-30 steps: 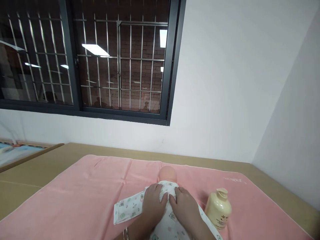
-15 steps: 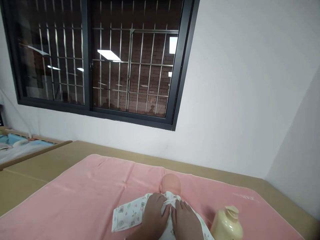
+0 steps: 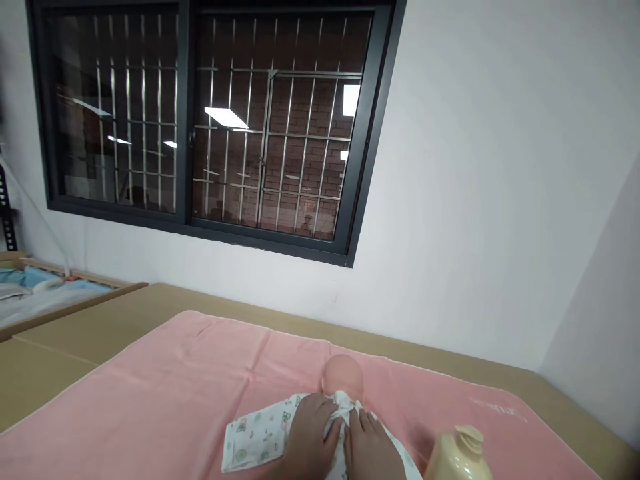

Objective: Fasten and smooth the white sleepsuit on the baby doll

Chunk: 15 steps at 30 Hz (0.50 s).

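A baby doll [image 3: 343, 375] lies on a pink mat [image 3: 185, 393], its bald head pointing towards the wall. It wears a white baby shirt [image 3: 260, 432] with small printed figures, one sleeve stretched out to the left. On the shirt's chest, just below the head, my left hand [image 3: 313, 433] has its fingers closed on the cloth. Close beside it, my right hand [image 3: 373, 443] also grips the shirt front, the thumbs almost meeting at the middle. The doll's lower body is hidden by my hands and the frame's edge.
A cream pump bottle [image 3: 459, 457] stands on the mat to the right of my right hand, cut off below. The mat lies on a tan tabletop [image 3: 165, 300] against a white wall [image 3: 475, 200]. A barred window [image 3: 270, 153] is above. At far left, a bin [image 3: 55, 293] holds cloths.
The view has shifted a little, so the doll, hands and bottle sit slightly lower in the picture. Both hands stay on the shirt front with hardly any movement.
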{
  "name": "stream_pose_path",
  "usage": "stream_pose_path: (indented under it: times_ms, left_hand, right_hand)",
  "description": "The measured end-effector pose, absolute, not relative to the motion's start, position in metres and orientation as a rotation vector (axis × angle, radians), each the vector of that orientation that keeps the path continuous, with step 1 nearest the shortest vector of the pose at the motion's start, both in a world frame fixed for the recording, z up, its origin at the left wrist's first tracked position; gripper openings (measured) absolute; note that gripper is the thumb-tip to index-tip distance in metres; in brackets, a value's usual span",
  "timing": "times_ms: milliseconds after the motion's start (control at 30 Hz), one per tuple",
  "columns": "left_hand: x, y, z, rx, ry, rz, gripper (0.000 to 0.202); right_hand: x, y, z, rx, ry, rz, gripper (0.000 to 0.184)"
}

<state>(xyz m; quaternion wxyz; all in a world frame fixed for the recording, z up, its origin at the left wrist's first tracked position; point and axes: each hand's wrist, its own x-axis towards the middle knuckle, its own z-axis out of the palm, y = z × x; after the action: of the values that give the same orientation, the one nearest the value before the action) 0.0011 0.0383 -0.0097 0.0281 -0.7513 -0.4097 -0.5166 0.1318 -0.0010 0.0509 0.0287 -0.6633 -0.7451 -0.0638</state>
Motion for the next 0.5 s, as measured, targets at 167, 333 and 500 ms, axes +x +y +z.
stream_pose_path:
  times_ms: [167, 333, 500]
  left_hand:
    - [0.0, 0.035, -0.009, -2.314, -1.379, -1.526, 0.022]
    - [-0.006, 0.04, -0.01, -2.42, -1.433, -1.393, 0.031]
    - [-0.007, 0.041, -0.005, -2.494, -1.324, -1.361, 0.032]
  right_hand:
    - [0.13, -0.009, 0.06, -2.028, -2.224, -0.194, 0.037]
    - [0.139, -0.003, 0.057, -1.961, -2.178, -0.086, 0.044]
    - [0.141, -0.001, 0.052, -1.851, -2.234, -0.042, 0.044]
